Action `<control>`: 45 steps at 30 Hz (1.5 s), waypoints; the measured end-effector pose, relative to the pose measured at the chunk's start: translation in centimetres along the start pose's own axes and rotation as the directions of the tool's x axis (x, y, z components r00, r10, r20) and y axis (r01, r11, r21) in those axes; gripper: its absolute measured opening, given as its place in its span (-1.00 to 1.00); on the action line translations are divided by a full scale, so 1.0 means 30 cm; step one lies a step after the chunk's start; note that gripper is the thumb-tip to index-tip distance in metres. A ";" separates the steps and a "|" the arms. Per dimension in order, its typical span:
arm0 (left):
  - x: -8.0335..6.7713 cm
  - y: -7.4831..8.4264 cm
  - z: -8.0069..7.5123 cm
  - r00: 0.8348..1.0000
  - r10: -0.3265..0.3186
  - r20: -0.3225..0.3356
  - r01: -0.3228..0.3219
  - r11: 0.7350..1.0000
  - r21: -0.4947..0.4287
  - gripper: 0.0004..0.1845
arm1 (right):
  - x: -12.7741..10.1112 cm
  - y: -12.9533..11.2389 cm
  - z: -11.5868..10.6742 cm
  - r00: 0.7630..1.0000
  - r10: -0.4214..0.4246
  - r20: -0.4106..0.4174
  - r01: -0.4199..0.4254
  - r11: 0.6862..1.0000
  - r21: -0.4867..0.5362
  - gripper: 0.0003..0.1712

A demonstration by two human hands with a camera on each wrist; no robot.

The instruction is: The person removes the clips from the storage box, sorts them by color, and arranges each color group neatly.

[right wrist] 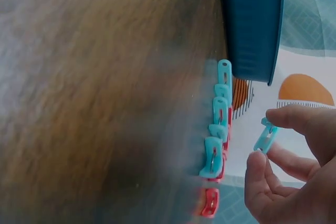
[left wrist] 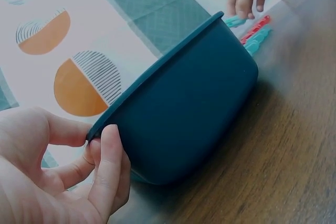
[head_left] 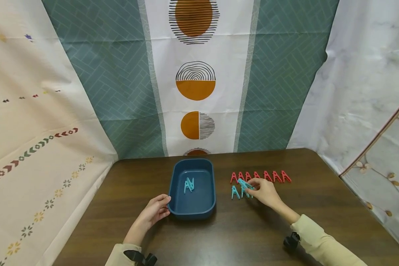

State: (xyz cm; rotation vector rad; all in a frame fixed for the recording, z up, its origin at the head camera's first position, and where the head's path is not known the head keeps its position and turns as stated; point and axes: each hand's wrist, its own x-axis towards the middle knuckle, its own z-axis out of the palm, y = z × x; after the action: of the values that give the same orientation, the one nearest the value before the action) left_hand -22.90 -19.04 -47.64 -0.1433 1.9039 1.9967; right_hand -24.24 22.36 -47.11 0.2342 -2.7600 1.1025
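A dark wooden table [head_left: 319,207] stands before patterned cloth hangings [head_left: 196,74]. On it sits a deep blue tray [head_left: 176,207], with two turquoise pegs [head_left: 188,184] lying together inside near its middle. The left hand [head_left: 153,212] rests at the tray's near left corner, thumb over the rim and fingers curled against the outer wall, gripping it. To the right of the tray runs a row of red pegs [head_left: 262,176], with a few more turquoise pegs on the table [head_left: 235,192] just in front of the row's left end. The right hand [head_left: 266,192] hovers over these, thumb and forefinger pinching one turquoise peg [head_left: 244,183], lifted off the tabletop just above the rows.
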 end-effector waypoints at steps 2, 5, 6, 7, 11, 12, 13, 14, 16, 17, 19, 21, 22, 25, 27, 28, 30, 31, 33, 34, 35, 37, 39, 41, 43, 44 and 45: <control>-0.001 0.001 -0.001 1.000 0.002 0.002 -0.002 1.000 0.003 -0.86 | -0.005 0.006 -0.005 1.000 -0.014 -0.010 0.014 1.000 -0.006 -0.75; -0.003 0.001 -0.001 1.000 0.002 0.004 -0.002 1.000 0.002 -0.87 | -0.014 0.013 -0.012 0.999 -0.023 -0.032 0.022 1.000 -0.009 -0.74; -0.004 0.001 -0.002 1.000 0.001 0.003 -0.001 1.000 0.000 -0.87 | -0.016 0.016 -0.014 0.999 -0.025 -0.035 0.025 1.000 -0.015 -0.74; -0.004 0.000 -0.002 1.000 -0.001 0.003 0.001 1.000 0.000 -0.87 | -0.018 0.019 -0.016 0.999 -0.026 -0.039 0.025 1.000 -0.019 -0.74; -0.003 -0.003 -0.003 1.000 -0.003 -0.004 0.003 1.000 0.001 -0.86 | -0.024 0.027 -0.032 0.999 0.003 -0.044 -0.005 1.000 -0.030 -0.75; -0.002 -0.003 -0.004 1.000 -0.003 -0.003 0.003 1.000 0.001 -0.85 | -0.025 0.028 -0.037 0.999 0.018 -0.038 -0.019 0.999 -0.032 -0.75; -0.001 -0.003 -0.004 1.000 -0.002 0.000 0.002 1.000 0.001 -0.85 | -0.028 0.030 -0.041 0.999 0.032 -0.038 -0.033 0.999 -0.033 -0.76; 0.000 -0.004 -0.004 1.000 -0.001 0.003 0.001 1.000 0.000 -0.84 | -0.030 0.032 -0.046 0.998 0.044 -0.036 -0.046 0.998 -0.042 -0.76; -0.001 -0.007 -0.004 1.000 -0.002 0.014 0.002 1.000 -0.002 -0.84 | -0.038 0.039 -0.049 0.997 0.072 -0.034 -0.074 0.996 -0.057 -0.77; -0.002 -0.008 -0.004 1.000 -0.001 0.015 0.001 1.000 -0.001 -0.84 | -0.041 0.043 -0.051 0.996 0.085 -0.033 -0.087 0.994 -0.068 -0.78; -0.004 -0.011 -0.004 1.000 0.000 0.020 0.000 1.000 -0.001 -0.85 | -0.045 0.054 -0.054 0.994 0.104 -0.035 -0.107 0.990 -0.092 -0.78; -0.005 -0.013 -0.004 1.000 0.000 0.015 0.000 1.000 0.001 -0.85 | -0.047 0.066 -0.056 0.992 0.122 -0.033 -0.125 0.986 -0.113 -0.76; -0.005 -0.013 -0.003 1.000 -0.001 0.011 0.001 1.000 0.003 -0.85 | -0.046 0.070 -0.060 0.992 0.125 -0.033 -0.128 0.984 -0.125 -0.75; -0.005 -0.008 -0.002 1.000 0.002 0.001 -0.002 1.000 0.002 -0.83 | -0.039 0.082 -0.068 0.987 0.155 -0.033 -0.158 0.977 -0.145 -0.71; -0.006 -0.005 -0.001 1.000 0.000 -0.003 0.000 1.000 0.006 -0.83 | -0.037 0.087 -0.073 0.984 0.176 -0.027 -0.179 0.972 -0.155 -0.68; -0.007 -0.003 0.000 1.000 -0.001 0.000 0.001 1.000 0.009 -0.83 | -0.036 0.090 -0.076 0.982 0.186 -0.025 -0.188 0.969 -0.161 -0.68; -0.006 0.000 0.001 1.000 -0.002 -0.004 0.002 1.000 0.010 -0.82 | -0.034 0.092 -0.081 0.977 0.211 -0.018 -0.211 0.963 -0.168 -0.67; -0.005 0.000 0.001 1.000 -0.003 -0.004 0.003 1.000 0.009 -0.82 | -0.034 0.092 -0.082 0.975 0.220 -0.015 -0.219 0.960 -0.173 -0.67; -0.003 0.001 0.000 1.000 -0.001 -0.008 0.001 1.000 0.008 -0.80 | -0.033 0.095 -0.085 0.972 0.235 -0.010 -0.233 0.956 -0.180 -0.67; -0.002 0.002 -0.001 1.000 -0.001 -0.005 0.001 1.000 0.007 -0.79 | -0.033 0.095 -0.086 0.970 0.242 -0.007 -0.239 0.954 -0.181 -0.67; -0.001 0.003 -0.001 1.000 0.001 -0.005 -0.001 1.000 0.006 -0.79 | -0.033 0.096 -0.086 0.968 0.252 -0.003 -0.249 0.951 -0.181 -0.67; -0.001 0.004 -0.003 1.000 0.001 0.002 -0.001 1.000 0.004 -0.80 | -0.033 0.099 -0.085 0.962 0.272 0.009 -0.266 0.947 -0.181 -0.68; -0.002 0.004 -0.004 1.000 -0.002 0.013 0.002 1.000 0.003 -0.81 | -0.034 0.101 -0.082 0.956 0.291 0.019 -0.283 0.942 -0.182 -0.69; -0.004 0.004 -0.004 1.000 -0.001 0.021 0.001 1.000 0.002 -0.82 | -0.036 0.104 -0.079 0.951 0.309 0.020 -0.300 0.936 -0.184 -0.70; -0.006 0.003 -0.004 1.000 -0.003 0.027 0.003 1.000 0.000 -0.81 | -0.038 0.105 -0.077 0.948 0.317 0.019 -0.308 0.933 -0.188 -0.69; -0.006 0.002 -0.004 1.000 -0.005 0.029 0.005 1.000 -0.004 -0.80 | -0.039 0.106 -0.076 0.947 0.321 0.017 -0.312 0.931 -0.189 -0.69; -0.007 0.001 -0.005 1.000 -0.005 0.030 0.006 1.000 -0.007 -0.80 | -0.039 0.106 -0.075 0.947 0.322 0.017 -0.313 0.931 -0.190 -0.69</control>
State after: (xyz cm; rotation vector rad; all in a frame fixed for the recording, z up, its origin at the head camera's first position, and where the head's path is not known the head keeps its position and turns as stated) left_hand -22.73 -19.21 -47.56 -0.1201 1.8766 1.9909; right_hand -23.54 26.30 -47.87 -0.2213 -2.9925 0.9009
